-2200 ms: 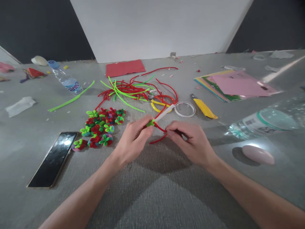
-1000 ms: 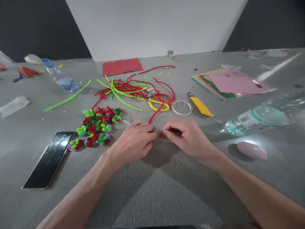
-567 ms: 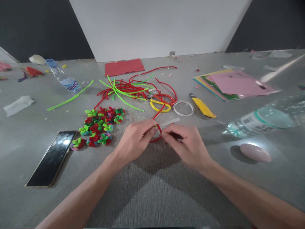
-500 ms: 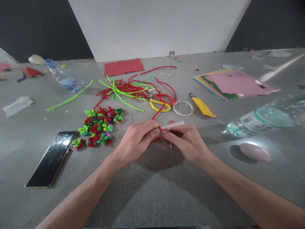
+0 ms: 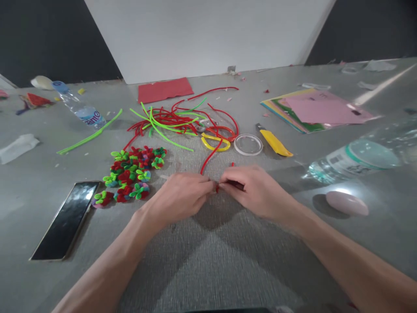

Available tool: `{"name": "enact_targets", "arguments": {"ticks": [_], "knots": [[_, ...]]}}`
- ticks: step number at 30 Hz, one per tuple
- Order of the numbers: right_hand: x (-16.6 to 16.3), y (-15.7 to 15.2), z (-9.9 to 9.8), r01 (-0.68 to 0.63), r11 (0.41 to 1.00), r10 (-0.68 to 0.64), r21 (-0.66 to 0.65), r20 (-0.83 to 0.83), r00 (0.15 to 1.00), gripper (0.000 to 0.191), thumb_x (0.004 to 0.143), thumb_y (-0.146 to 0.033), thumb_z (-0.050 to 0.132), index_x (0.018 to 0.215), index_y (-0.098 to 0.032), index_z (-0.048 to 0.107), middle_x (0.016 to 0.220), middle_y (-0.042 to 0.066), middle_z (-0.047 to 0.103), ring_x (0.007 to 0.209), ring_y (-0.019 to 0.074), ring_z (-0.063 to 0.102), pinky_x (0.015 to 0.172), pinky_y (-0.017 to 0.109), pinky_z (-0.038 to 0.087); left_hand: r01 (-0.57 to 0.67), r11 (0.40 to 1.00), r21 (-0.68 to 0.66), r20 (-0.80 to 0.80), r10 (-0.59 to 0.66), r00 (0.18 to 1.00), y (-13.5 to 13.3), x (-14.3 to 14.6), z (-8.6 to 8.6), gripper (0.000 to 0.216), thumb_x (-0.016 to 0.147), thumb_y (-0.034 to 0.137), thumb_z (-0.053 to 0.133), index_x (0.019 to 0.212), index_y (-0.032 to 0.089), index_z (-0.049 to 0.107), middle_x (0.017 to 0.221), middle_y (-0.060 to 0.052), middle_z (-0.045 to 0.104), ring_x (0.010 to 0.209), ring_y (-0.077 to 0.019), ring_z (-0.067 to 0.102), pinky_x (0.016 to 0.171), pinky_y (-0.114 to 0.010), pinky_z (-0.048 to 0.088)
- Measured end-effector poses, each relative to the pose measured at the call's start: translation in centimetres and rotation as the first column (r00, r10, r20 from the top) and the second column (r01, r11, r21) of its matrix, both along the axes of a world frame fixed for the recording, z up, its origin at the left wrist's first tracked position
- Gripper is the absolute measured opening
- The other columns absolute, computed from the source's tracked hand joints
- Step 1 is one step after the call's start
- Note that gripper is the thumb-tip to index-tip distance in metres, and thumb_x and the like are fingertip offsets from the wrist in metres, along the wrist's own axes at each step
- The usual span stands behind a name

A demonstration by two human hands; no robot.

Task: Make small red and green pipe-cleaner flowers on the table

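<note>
My left hand and my right hand meet above the middle of the table, fingertips nearly touching. Both are closed in a pinch on a small red pipe cleaner piece, mostly hidden by the fingers. A red pipe cleaner runs from behind my left fingers to the tangle of red and green pipe cleaners. A short red tip sticks up behind my right hand. Left of my left hand lies a cluster of small red and green pipe cleaner pieces, shaped like strawberries.
Beyond my hands lie scissors with yellow and orange handles, a tape roll and a yellow utility knife. A phone lies left. Bottles, a pink oval object and coloured sheets surround the area.
The white strip seen between my hands no longer shows there; a faint pale strip appears behind my left hand. My left hand has turned knuckles-up, and both hands sit slightly lower.
</note>
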State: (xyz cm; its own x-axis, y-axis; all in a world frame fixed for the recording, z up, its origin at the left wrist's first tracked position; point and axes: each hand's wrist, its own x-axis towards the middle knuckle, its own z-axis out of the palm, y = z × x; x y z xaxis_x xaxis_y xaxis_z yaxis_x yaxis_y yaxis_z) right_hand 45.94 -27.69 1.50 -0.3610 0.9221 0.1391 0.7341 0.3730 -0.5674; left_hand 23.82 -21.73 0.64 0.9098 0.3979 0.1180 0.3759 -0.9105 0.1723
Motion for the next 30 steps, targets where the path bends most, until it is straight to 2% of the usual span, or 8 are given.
{"name": "enact_targets", "arguments": {"ticks": [5,8,11,15,18,21,25,30], "knots": [[-0.5,-0.5,-0.7,0.014,0.984,-0.039,0.179,0.131,0.991,0.018,0.104,-0.018,0.057,0.089,-0.015,0.067,0.088,0.003,0.060,0.080,0.0163,0.056,0.070,0.031,0.037,-0.165,0.986,-0.006,-0.021,0.164,0.986,-0.6,0.4,-0.1,0.026,0.106,0.027,0.052,0.086,0.019,0.067,0.080,-0.001,0.073,0.072,-0.0186,0.069,0.056,-0.029,0.035],[-0.7,-0.8,-0.9,0.034,0.972,-0.065,0.233,0.125,0.990,0.019,0.104,-0.017,0.055,0.092,-0.015,0.070,0.089,0.004,0.063,0.081,0.0173,0.060,0.069,0.031,0.039,-0.241,0.970,-0.036,0.013,0.241,0.970,-0.8,0.5,-0.1,0.028,0.106,0.029,0.053,0.084,0.019,0.068,0.080,-0.002,0.074,0.071,-0.0188,0.070,0.056,-0.029,0.035],[-0.9,-1.0,-1.1,0.074,0.950,-0.105,0.302,0.090,0.990,0.018,0.102,-0.014,0.055,0.096,-0.015,0.072,0.091,0.004,0.067,0.080,0.0169,0.063,0.068,0.030,0.040,-0.308,0.946,-0.098,0.059,0.315,0.947,-0.9,0.6,-0.2,0.022,0.106,0.029,0.052,0.097,0.020,0.070,0.084,-0.003,0.077,0.074,-0.0196,0.072,0.059,-0.028,0.038],[-1.1,-1.1,-1.1,0.114,0.915,-0.141,0.387,0.043,0.989,0.015,0.099,-0.011,0.058,0.093,-0.017,0.071,0.084,0.001,0.067,0.071,0.0138,0.060,0.064,0.029,0.040,-0.333,0.924,-0.188,0.088,0.354,0.931,-1.0,0.7,-0.3,0.017,0.105,0.023,0.053,0.106,0.021,0.070,0.090,-0.004,0.078,0.077,-0.0204,0.072,0.062,-0.028,0.040],[-1.2,-1.2,-1.1,0.150,0.892,-0.169,0.427,0.008,0.986,0.013,0.098,-0.012,0.061,0.089,-0.018,0.069,0.081,-0.001,0.068,0.068,0.0124,0.060,0.062,0.028,0.040,-0.349,0.903,-0.250,0.126,0.388,0.913,-1.1,0.9,-0.1,0.016,0.103,0.020,0.054,0.100,0.019,0.070,0.082,-0.002,0.074,0.072,-0.0186,0.067,0.062,-0.028,0.039],[-1.5,-1.3,-1.1,0.177,0.873,-0.180,0.455,-0.038,0.983,0.014,0.100,-0.012,0.060,0.091,-0.018,0.069,0.084,0.000,0.072,0.072,0.0129,0.065,0.065,0.027,0.042,-0.323,0.877,-0.355,0.195,0.408,0.892,-1.3,1.1,0.2,0.016,0.104,0.018,0.052,0.104,0.019,0.068,0.076,0.000,0.069,0.067,-0.0153,0.062,0.063,-0.027,0.038],[-1.6,-1.4,-0.9,0.228,0.885,-0.169,0.405,-0.176,0.970,0.012,0.098,-0.012,0.064,0.090,-0.017,0.072,0.082,0.000,0.074,0.071,0.0119,0.067,0.065,0.025,0.044,-0.233,0.857,-0.459,0.318,0.404,0.858,-1.5,1.1,0.5,0.018,0.108,0.020,0.046,0.109,0.019,0.064,0.075,0.003,0.064,0.065,-0.0118,0.056,0.063,-0.025,0.039],[-1.0,-0.8,-0.5,0.194,0.969,-0.118,0.155,-0.398,0.910,0.009,0.097,-0.018,0.069,0.092,-0.020,0.075,0.086,-0.002,0.078,0.075,0.0124,0.070,0.070,0.024,0.049,-0.088,0.880,-0.467,0.393,0.295,0.871,-1.2,0.5,0.3,0.017,0.110,0.025,0.045,0.105,0.019,0.061,0.074,0.005,0.059,0.063,-0.0093,0.052,0.063,-0.022,0.039]]}}
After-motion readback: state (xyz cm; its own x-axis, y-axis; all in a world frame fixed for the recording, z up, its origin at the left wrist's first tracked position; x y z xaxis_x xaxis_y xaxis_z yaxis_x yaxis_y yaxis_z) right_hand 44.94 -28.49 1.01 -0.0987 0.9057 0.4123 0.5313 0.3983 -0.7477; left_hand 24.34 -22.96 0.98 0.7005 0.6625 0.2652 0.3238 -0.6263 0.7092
